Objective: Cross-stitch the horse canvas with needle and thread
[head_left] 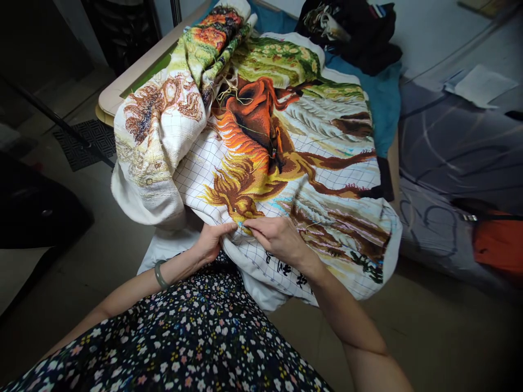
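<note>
One table [107, 97] stands in dim light, spread with one teal cloth [386, 128]. Across it, and down toward the person's lap, lies one large embroidered cloth [196, 170]. Two hands meet beside one stitched horse's head: the left hand [213, 239], below one bangle [160, 275], grips a fold; the right hand's [278, 237] fingertips pinch together, on what I cannot tell.

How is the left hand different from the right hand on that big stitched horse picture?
The bare left hand holds the white, grid-lined stitched cloth with its thumb on top, while the bare right hand pinches at its surface; what it grips is too small to tell. The left arm wears a smooth grey-green bangle; the right shows none. Both hands are close to the yellow-brown stitched horse head.
</note>
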### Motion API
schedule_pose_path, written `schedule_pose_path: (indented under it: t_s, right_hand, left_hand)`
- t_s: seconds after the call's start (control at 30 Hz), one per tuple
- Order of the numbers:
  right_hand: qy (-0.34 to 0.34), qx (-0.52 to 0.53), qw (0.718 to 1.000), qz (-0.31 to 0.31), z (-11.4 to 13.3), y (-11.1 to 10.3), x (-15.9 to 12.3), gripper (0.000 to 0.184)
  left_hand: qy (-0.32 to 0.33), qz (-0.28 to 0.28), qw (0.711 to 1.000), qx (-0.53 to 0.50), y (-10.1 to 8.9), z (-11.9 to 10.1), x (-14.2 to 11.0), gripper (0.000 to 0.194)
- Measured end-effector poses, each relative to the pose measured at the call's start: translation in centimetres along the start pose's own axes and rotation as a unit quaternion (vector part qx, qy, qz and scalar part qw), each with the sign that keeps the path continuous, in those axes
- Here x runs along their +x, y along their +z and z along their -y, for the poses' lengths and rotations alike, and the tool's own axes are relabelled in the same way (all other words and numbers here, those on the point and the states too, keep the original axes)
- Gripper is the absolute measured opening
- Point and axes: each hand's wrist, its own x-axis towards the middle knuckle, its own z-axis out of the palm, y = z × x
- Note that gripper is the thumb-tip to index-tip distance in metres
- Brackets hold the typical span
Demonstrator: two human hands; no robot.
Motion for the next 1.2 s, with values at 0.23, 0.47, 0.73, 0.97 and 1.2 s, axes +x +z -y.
schedule_pose_path:
  t_s: [0.23, 0.47, 0.73, 0.97, 1.2]
  right_hand:
    - [-0.016, -0.174, 0.982, 0.074, 2.2, -1.6, 0.8, 0.016]
    - [-0.088, -0.149, 0.985, 0.010, -0.8, -1.3, 1.9, 0.018]
    - [-0.118, -0.084, 0.988, -0.043, -2.3, -0.4, 2.3, 0.029]
    - [-0.143, -0.070, 0.985, -0.066, -2.5, 0.2, 2.2, 0.028]
    - [-0.147, -0.071, 0.985, -0.061, -1.9, 0.1, 1.9, 0.028]
  left_hand:
    - [0.013, 0.023, 0.999, 0.019, 0.2, -0.3, -0.2, 0.082]
    - [0.018, 0.030, 0.999, 0.029, 0.3, -0.1, 0.0, 0.080]
    - [0.028, 0.043, 0.998, 0.028, 0.2, 0.0, 0.0, 0.074]
    - [0.028, 0.031, 0.999, 0.024, 0.2, 0.0, 0.0, 0.075]
    - [0.020, 0.025, 0.999, 0.023, 0.2, 0.1, 0.0, 0.073]
